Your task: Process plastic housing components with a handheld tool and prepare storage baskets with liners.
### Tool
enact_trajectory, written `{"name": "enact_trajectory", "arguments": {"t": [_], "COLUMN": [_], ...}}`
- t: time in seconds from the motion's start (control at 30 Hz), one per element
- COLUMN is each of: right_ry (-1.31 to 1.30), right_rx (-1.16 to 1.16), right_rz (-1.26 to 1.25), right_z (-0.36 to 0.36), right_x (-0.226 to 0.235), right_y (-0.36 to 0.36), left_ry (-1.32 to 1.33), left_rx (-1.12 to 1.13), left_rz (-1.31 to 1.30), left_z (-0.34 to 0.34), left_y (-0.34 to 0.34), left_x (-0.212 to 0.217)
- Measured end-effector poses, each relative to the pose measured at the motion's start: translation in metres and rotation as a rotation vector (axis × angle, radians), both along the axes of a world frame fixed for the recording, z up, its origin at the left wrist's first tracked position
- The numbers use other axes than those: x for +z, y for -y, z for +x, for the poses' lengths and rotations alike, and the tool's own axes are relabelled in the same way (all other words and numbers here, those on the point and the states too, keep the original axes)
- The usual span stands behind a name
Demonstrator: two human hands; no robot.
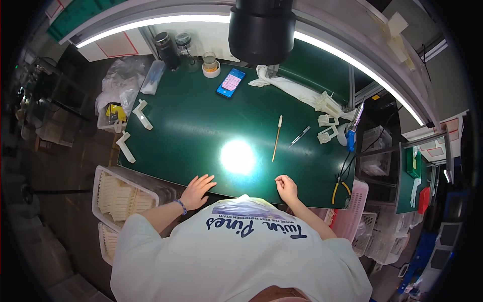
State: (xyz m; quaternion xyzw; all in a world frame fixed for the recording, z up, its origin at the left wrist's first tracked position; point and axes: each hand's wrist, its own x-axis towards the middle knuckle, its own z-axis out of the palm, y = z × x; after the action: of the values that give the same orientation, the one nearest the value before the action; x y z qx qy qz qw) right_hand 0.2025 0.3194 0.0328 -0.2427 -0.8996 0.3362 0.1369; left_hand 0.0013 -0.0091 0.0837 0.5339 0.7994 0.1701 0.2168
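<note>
While your left hand point(197, 190) lies flat with its fingers point(205, 179) spread on the near edge of the green table point(191, 131), your right hand point(287, 187) rests beside it loosely curled, holding nothing. Nearest ahead of that right hand lies a thin wooden stick point(276, 137), with metal tweezers point(300, 136) just beyond. The stick looks light, stiff and easily snapped; pinch it near the middle.

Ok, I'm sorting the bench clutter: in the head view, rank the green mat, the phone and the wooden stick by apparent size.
1. Green mat, by far the largest.
2. Phone.
3. Wooden stick: longer than the phone but much thinner.
</note>
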Motion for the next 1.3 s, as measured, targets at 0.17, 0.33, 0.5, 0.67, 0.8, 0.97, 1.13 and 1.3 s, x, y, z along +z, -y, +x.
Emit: {"name": "enact_trajectory", "arguments": {"t": [0.17, 0.33, 0.5, 0.67, 0.8, 0.97, 1.13, 1.3], "right_ry": [0.28, 0.459, 0.523, 0.515, 0.582, 0.576, 0.679, 0.828], "right_rx": [-0.067, 0.068, 0.111, 0.09, 0.119, 0.071, 0.19, 0.494], "right_rz": [-0.094, -0.245, -0.265, -0.266, -0.287, -0.293, -0.086, -0.478], "right_z": [-0.001, -0.025, -0.038, -0.038, -0.042, -0.045, -0.075, -0.104], "right_x": [0.0, 0.003, 0.01, 0.013, 0.004, -0.001, 0.007, 0.032], "right_y": [0.002, 0.01, 0.03, 0.037, 0.032, 0.03, 0.037, 0.032], "left_ry": [0.301, 0.921, 0.957, 1.025, 1.07, 1.121, 1.189, 1.2], "left_rx": [0.254, 0.847, 0.652, 0.535, 0.446, 0.343, 0.351, 0.718], "left_rz": [0.087, -0.107, -0.216, -0.351, -0.444, -0.559, -0.619, -0.506], "left_z": [0.019, 0.065, 0.081, 0.092, 0.095, 0.092, 0.116, 0.155], "left_y": [0.062, 0.184, 0.224, 0.234, 0.232, 0.227, 0.233, 0.266], "left_x": [-0.017, -0.13, -0.17, -0.177, -0.175, -0.17, -0.159, -0.132]}}
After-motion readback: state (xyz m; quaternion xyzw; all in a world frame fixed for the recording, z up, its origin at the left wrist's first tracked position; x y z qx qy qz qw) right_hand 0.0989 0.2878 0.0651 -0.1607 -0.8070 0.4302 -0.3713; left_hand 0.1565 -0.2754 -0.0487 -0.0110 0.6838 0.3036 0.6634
